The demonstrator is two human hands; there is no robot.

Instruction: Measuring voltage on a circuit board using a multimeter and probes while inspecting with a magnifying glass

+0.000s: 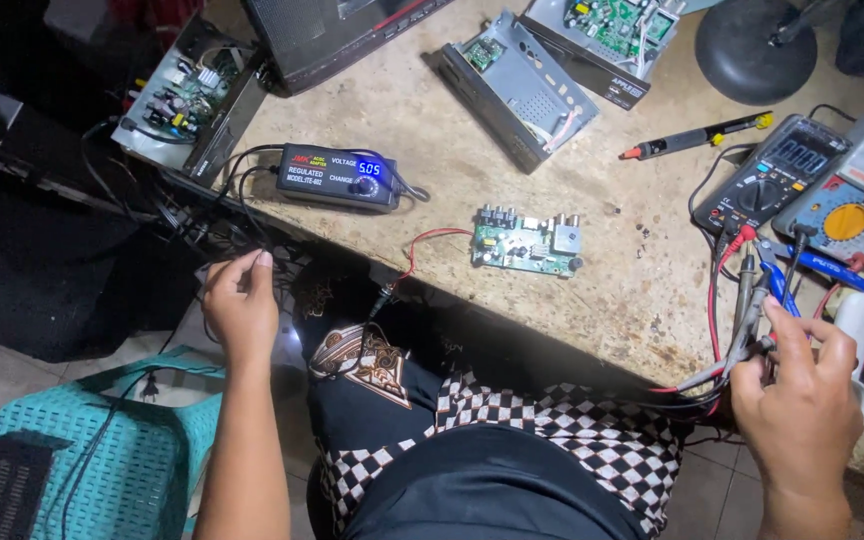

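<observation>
My left hand (240, 305) hangs below the table's near edge and pinches a thin black cable (242, 205) that runs up to a black power adapter with a blue lit display (337, 176). My right hand (797, 395) is closed around the red and black probe leads (742, 290) of a dark multimeter (774, 172) at the right. Between my hands a small green circuit board (525, 243) lies on the table, with a red wire (420, 250) trailing off the edge.
The worn wooden table (422, 110) carries an open grey metal chassis (517, 88), more opened devices at the back, a red-tipped pen tool (697, 137), a second meter with a yellow dial (847, 210) and a black round base (755, 45). A teal plastic stool (82, 450) stands lower left.
</observation>
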